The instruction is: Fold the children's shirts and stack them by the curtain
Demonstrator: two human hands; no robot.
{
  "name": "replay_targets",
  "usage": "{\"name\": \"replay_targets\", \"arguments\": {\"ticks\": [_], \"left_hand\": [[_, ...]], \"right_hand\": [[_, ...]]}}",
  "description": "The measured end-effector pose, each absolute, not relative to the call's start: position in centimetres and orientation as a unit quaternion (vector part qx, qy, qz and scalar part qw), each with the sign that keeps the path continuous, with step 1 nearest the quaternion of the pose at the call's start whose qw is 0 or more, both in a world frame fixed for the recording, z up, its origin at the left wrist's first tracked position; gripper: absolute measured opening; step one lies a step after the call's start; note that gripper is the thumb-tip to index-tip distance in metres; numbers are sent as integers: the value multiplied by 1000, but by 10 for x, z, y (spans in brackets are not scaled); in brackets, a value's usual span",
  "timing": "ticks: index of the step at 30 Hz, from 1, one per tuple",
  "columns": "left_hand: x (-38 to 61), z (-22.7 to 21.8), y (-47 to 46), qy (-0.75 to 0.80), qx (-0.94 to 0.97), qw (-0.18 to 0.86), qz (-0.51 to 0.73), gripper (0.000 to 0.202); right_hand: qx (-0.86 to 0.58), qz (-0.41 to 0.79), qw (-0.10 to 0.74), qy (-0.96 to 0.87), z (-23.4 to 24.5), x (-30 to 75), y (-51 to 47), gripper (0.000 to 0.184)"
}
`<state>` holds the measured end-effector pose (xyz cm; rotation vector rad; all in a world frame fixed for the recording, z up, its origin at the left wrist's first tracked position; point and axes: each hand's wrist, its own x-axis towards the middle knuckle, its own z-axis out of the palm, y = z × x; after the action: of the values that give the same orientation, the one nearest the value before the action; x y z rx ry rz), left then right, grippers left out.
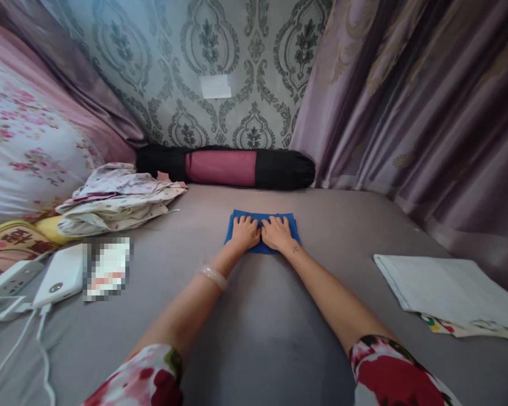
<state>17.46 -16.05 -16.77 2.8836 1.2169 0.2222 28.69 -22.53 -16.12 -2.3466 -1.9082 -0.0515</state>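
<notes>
A small folded blue cloth (290,221) lies flat on the grey bed sheet (258,327) ahead of me. My left hand (244,232) rests palm down on the cloth's left half, fingers stretched out. My right hand (276,232) lies flat beside it on the right half, fingers also spread. The two hands touch at the thumbs. A pale bangle (214,277) sits on my left wrist.
A black and pink roll bag (228,167) lies against the patterned wall. Folded floral clothes (118,200) are piled at the left, near a power bank (61,276) and power strip (8,279) with cables. A white folded cloth (444,287) lies at the right by the curtain.
</notes>
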Motion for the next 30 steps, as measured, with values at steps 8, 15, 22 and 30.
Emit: {"name": "replay_targets", "arguments": {"ticks": [8, 15, 22, 30], "left_hand": [[179, -187, -144, 395, 914, 14, 90, 54], [181, -194, -141, 402, 911, 31, 84, 55], [179, -193, -141, 405, 910, 37, 86, 54], [179, -189, -146, 465, 878, 10, 113, 60]], "right_hand": [[-753, -3, 77, -654, -183, 297, -212, 55], [-756, 24, 80, -649, -187, 300, -210, 55], [-757, 20, 86, -647, -186, 298, -212, 55], [-802, -55, 122, -582, -192, 297, -213, 57]]}}
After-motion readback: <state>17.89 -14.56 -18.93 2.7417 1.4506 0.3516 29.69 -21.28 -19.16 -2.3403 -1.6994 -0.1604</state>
